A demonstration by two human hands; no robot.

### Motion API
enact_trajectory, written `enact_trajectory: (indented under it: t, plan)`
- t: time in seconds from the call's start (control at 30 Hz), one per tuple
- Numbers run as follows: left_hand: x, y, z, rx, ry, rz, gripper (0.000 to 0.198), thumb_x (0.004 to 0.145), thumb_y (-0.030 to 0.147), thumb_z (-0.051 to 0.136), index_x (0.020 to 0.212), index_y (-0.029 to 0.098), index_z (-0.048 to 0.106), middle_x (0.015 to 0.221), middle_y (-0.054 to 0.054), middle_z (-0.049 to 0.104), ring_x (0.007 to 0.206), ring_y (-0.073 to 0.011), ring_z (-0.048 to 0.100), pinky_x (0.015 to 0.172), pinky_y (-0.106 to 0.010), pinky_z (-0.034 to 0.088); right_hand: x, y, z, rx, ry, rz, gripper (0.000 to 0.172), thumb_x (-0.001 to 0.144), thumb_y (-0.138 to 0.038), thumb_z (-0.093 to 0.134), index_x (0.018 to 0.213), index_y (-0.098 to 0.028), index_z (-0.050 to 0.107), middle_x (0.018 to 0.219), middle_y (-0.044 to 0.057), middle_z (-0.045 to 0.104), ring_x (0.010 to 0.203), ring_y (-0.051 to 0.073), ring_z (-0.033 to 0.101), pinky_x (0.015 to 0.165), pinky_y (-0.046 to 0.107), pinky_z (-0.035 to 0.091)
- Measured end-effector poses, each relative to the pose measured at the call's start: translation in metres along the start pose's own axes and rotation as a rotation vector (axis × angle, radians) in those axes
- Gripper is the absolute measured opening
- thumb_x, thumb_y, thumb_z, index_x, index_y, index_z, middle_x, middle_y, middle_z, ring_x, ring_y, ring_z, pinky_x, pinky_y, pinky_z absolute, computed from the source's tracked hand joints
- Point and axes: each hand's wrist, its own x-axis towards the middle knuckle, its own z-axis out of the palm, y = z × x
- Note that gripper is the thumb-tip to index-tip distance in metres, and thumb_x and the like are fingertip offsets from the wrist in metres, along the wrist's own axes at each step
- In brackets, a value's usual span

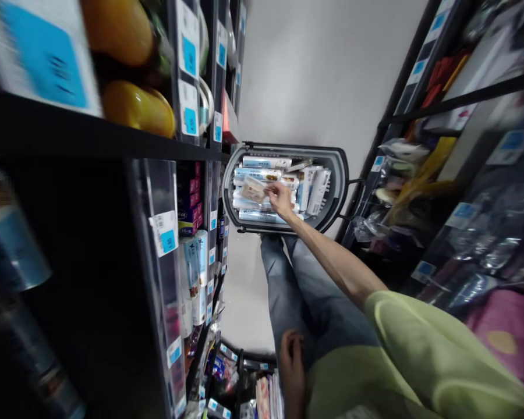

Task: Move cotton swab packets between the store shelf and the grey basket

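My right hand reaches over a grey basket with a black rim, its fingers closed on the edge of a small beige packet. Beneath the packet, several white and blue rolls lie side by side in the basket. White boxes or rolls stand tilted at its right end. Low in front of my jeans hangs my left hand, with its fingers curled; whether anything is inside them is hidden.
Black shelves with price tags rise close on the left, holding yellow jars and more rolls. Racks of plastic-wrapped goods line the right. Grey floor shows between them. A lower shelf stands behind my legs.
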Motion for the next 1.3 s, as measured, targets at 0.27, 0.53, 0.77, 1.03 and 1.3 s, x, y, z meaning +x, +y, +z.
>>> enact_trajectory:
  t: [0.27,0.53,0.77,1.03,1.3]
  plan:
    - [-0.036,0.026,-0.024,-0.518,0.24,0.299,0.064,0.066,0.084,0.061,0.1,0.03,0.065,0.109,-0.013,0.072,0.109,-0.0372,0.067,0.1,-0.048,0.051,-0.147,-0.116,-0.16,0.214,-0.146,0.068,0.054,0.051,-0.063,0.087,0.066,-0.015,0.067,0.062,0.007,0.067,0.061,0.022,0.062,0.06,0.037,0.054]
    - [-0.126,0.127,-0.072,-1.094,0.249,0.801,0.081,0.055,0.054,0.091,0.123,0.022,0.059,0.13,-0.016,0.066,0.128,-0.036,0.059,0.106,-0.043,0.048,-0.26,-0.217,-0.182,0.466,-0.729,0.227,0.045,0.043,-0.039,0.098,0.071,-0.016,0.072,0.072,0.003,0.072,0.066,0.018,0.065,0.064,0.03,0.055]
    - [-0.197,0.148,-0.095,-1.402,0.285,0.973,0.069,0.062,0.042,0.092,0.12,0.016,0.066,0.127,-0.015,0.07,0.116,-0.0306,0.067,0.102,-0.04,0.052,-0.322,-0.295,-0.151,0.539,-0.681,-0.08,0.04,0.065,-0.051,0.088,0.087,-0.021,0.072,0.085,0.001,0.073,0.074,0.018,0.065,0.066,0.027,0.053]
    - [-0.239,0.129,-0.088,-1.566,0.377,1.027,0.061,0.058,0.036,0.095,0.108,0.011,0.072,0.111,-0.016,0.076,0.1,-0.0299,0.074,0.092,-0.04,0.057,-0.363,-0.323,-0.159,0.511,-0.659,-0.249,0.034,0.075,-0.048,0.084,0.089,-0.02,0.071,0.081,0.001,0.073,0.067,0.017,0.064,0.062,0.026,0.052]
    - [-0.222,0.118,-0.08,-1.855,0.395,0.823,0.046,0.063,0.02,0.092,0.105,0.018,0.072,0.11,-0.01,0.077,0.097,-0.0258,0.075,0.077,-0.031,0.062,-0.344,-0.328,-0.204,0.823,-0.455,-0.125,0.037,0.069,-0.039,0.087,0.094,-0.024,0.064,0.086,-0.003,0.073,0.072,0.013,0.067,0.063,0.022,0.057]
